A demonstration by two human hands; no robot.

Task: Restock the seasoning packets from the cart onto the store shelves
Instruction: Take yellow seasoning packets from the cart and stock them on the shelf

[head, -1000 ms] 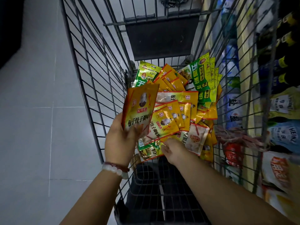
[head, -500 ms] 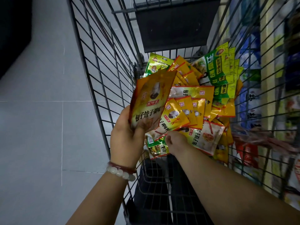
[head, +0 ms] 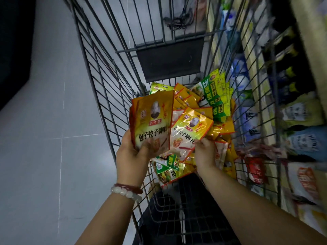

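Fingers: left hand [head: 131,156] grips orange packets [head: 152,121]; right hand [head: 205,152] pinches another packet [head: 189,131]. Glossy film could slip, dropping into cart [head: 106,85].

Grey tile floor [head: 44,138], bead bracelet [head: 126,190]

Left hand [head: 131,156] holding orange packets [head: 152,121], right hand [head: 205,152] pinching another packet [head: 189,131], over wire cart [head: 99,82]

The orange packet [head: 152,121] reads 包子饺子调味 in large dark characters under a small red brand label. The yellow packet [head: 190,131] beside it carries the same words. A green packet [head: 213,92] shows 五; the rest is too blurred to read.
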